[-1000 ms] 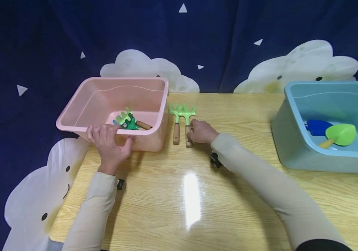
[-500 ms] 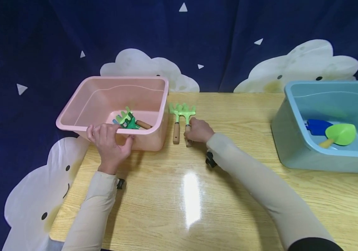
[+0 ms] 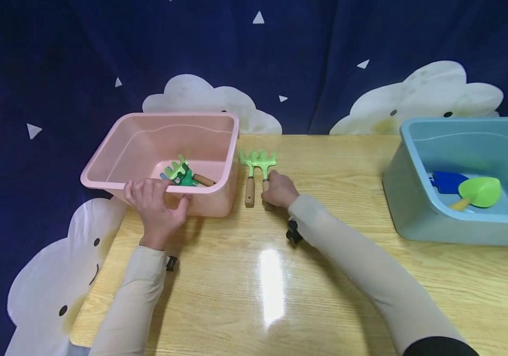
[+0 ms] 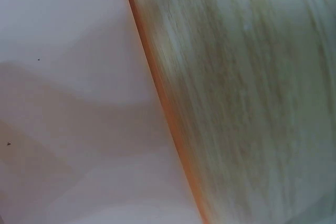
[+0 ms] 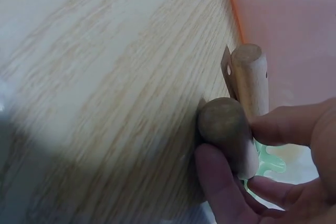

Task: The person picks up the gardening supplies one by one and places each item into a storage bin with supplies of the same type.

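Observation:
My left hand (image 3: pixel 158 210) grips the near rim of a pink bin (image 3: pixel 164 126), fingers over the edge and thumb on the outer wall. Two green hand rakes with wooden handles lie side by side on the table just right of the bin. With the right hand (image 3: pixel 280 189) I hold the right rake (image 3: pixel 264 160) by its handle; in the right wrist view, thumb and fingers close around that wooden handle (image 5: pixel 226 127). Close beside it lies the left rake (image 3: pixel 250 190), untouched by the fingers in the head view. The left wrist view shows only bin wall (image 4: pixel 79 103) and table.
Inside the pink bin lie a light green rake (image 3: pixel 176 169) and a dark green tool (image 3: pixel 187 178). A blue bin (image 3: pixel 393 198) at the right holds a blue tool (image 3: pixel 448 182) and a green trowel (image 3: pixel 481 192). A dark blue curtain (image 3: pixel 307 54) hangs behind the table (image 3: pixel 218 296).
My right hand has shifted slightly left and down along the right rake's handle, covering more of it. The left hand stays on the bin rim, and the rakes have hardly moved.

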`<state>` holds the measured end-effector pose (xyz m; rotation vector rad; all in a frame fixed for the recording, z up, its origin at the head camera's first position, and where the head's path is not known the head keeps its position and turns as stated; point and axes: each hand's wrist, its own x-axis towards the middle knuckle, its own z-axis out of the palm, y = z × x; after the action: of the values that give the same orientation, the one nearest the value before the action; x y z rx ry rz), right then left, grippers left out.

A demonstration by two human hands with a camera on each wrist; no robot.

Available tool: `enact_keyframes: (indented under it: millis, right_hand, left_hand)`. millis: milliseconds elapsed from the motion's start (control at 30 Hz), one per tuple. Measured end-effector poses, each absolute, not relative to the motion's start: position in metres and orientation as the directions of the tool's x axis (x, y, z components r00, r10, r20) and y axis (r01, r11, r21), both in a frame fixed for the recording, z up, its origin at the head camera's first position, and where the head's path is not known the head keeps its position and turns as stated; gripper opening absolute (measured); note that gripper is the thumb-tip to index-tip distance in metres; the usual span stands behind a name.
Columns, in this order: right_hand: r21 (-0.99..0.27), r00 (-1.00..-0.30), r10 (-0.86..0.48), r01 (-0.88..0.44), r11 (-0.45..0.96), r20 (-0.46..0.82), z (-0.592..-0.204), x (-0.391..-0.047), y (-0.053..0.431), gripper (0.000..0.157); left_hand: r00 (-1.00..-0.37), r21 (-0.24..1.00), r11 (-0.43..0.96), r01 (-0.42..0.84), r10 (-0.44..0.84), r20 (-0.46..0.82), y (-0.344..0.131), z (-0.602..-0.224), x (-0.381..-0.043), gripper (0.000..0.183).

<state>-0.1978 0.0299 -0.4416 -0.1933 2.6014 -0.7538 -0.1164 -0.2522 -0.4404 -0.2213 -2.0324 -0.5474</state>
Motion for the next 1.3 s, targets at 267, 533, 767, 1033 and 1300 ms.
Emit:
enact_keyframes:
  millis: [267,533,767,1033,1300]
  right_hand:
    - [-0.537,-0.9,-0.23,0.006,0.843,-0.371,-0.444,-0.199,0.029,0.053]
    - [-0.569,-0.892,-0.226,0.042,0.821,-0.392,-0.447,-0.2,0.031,0.054]
    - [-0.62,-0.872,-0.259,0.063,0.782,-0.415,-0.442,-0.2,0.037,0.06]
    - [-0.757,-0.825,-0.282,0.241,0.608,-0.489,-0.446,-0.204,0.046,0.067]
    - [-0.825,-0.745,-0.389,0.387,0.411,-0.543,-0.455,-0.212,0.06,0.071]
  left_hand:
    - [-0.487,0.282,0.879,0.384,-0.067,0.871,-0.253,-0.442,-0.117,0.047]
    - [-0.496,0.279,0.885,0.374,-0.064,0.866,-0.254,-0.442,-0.115,0.046]
    - [-0.491,0.277,0.883,0.378,-0.062,0.869,-0.254,-0.441,-0.115,0.047]
    - [-0.494,0.28,0.885,0.371,-0.067,0.867,-0.253,-0.442,-0.116,0.048]
    - [-0.483,0.278,0.883,0.379,-0.068,0.873,-0.254,-0.443,-0.117,0.048]
